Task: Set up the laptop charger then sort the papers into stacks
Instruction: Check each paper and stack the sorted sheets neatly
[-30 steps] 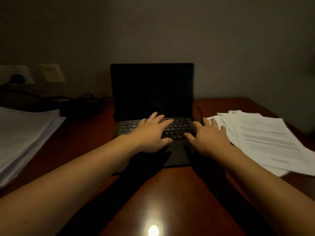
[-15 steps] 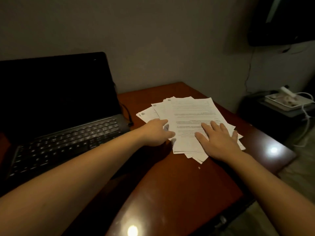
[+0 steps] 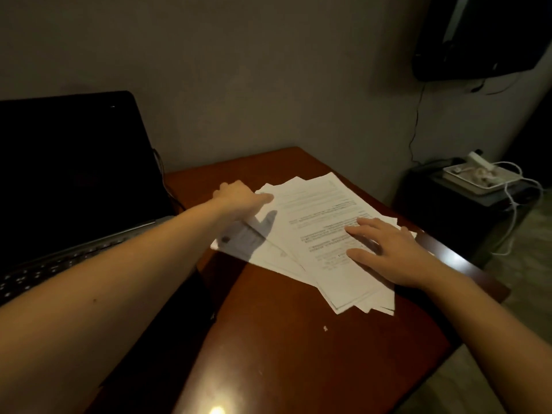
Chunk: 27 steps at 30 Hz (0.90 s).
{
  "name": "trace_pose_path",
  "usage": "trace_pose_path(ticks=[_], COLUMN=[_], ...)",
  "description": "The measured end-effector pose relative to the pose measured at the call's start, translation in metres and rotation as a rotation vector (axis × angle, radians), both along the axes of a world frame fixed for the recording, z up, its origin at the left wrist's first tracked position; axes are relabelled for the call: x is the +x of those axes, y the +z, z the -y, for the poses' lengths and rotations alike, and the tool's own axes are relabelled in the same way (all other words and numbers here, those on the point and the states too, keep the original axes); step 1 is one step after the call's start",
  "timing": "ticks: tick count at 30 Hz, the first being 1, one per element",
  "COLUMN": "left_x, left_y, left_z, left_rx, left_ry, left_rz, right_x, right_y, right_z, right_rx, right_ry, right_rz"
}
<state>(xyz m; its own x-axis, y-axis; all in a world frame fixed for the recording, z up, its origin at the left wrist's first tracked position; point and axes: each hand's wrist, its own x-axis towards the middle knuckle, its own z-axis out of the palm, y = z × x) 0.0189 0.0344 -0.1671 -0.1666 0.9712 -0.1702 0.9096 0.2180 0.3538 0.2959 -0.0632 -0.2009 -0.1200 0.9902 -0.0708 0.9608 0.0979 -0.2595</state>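
Left grip [image 3: 239,198] sat at the far left corner of the papers [image 3: 322,234], its fingertips at the top sheet's edge and a shadow thrown beneath it; whether it was pinching that sheet or only touching it could not be told. Right grip [image 3: 391,249] was released, fingers spread flat and pressing on the right side of the pile. The papers lay fanned and unsquared on the right part of the table [image 3: 298,369], just right of the open, dark laptop [image 3: 74,174], with their right corners close to the table's right edge. From here the likeliest fault seemed to be a slide: the polished top looked slick, and a pull by the left against too light a press from the right could push loose sheets over that edge toward the floor. Too heavy a press could crease or tear the sheet being drawn. A thin cable [image 3: 159,168] ran down behind the laptop's right side, near the left forearm, and a sweep of that arm might catch it. Compared with a second before, both hands had left the laptop keyboard and the view had turned right; since half a second before, the left had moved from the pile's near left edge to its far corner, and the sheets had fanned out wider.
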Motion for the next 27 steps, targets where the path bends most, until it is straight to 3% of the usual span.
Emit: trace_pose_path(ticks=[2,4,6,8,14,17,19,22,25,27], left_x=[0.007,0.011,0.017,0.022,0.047,0.063,0.067,0.062,0.053,0.052], left_y=[-0.004,-0.009,-0.014,-0.019,-0.010,0.001,0.011,0.013,0.007,0.007], left_z=[-0.001,0.001,0.005,0.010,0.045,0.060,0.059,0.047,0.038,0.038], left_rx=[0.076,0.120,0.070,0.010,0.088,0.147,0.142,0.108,-0.033,-0.103], left_ry=[-0.158,-0.440,-0.656,-0.727,-0.601,-0.576,-0.551,-0.545,-0.478,-0.416], left_rz=[-0.165,-0.195,-0.185,-0.239,-0.515,-0.577,-0.524,-0.361,-0.217,-0.097], right_x=[0.012,0.021,0.025,0.023,-0.016,-0.044,-0.046,-0.030,-0.013,-0.006], right_y=[0.003,0.005,0.007,0.007,0.001,-0.009,-0.015,-0.014,-0.008,-0.006], right_z=[0.000,0.000,-0.003,-0.006,0.002,0.008,0.008,0.007,0.008,0.010], right_rx=[-0.013,-0.032,-0.052,-0.052,0.056,-0.028,-0.055,-0.036,-0.040,0.066], right_ry=[0.077,0.139,0.151,0.127,-0.105,-0.242,-0.245,-0.079,0.109,0.123], right_rz=[-0.059,-0.080,-0.003,0.136,0.395,0.245,0.154,0.137,0.095,0.122])
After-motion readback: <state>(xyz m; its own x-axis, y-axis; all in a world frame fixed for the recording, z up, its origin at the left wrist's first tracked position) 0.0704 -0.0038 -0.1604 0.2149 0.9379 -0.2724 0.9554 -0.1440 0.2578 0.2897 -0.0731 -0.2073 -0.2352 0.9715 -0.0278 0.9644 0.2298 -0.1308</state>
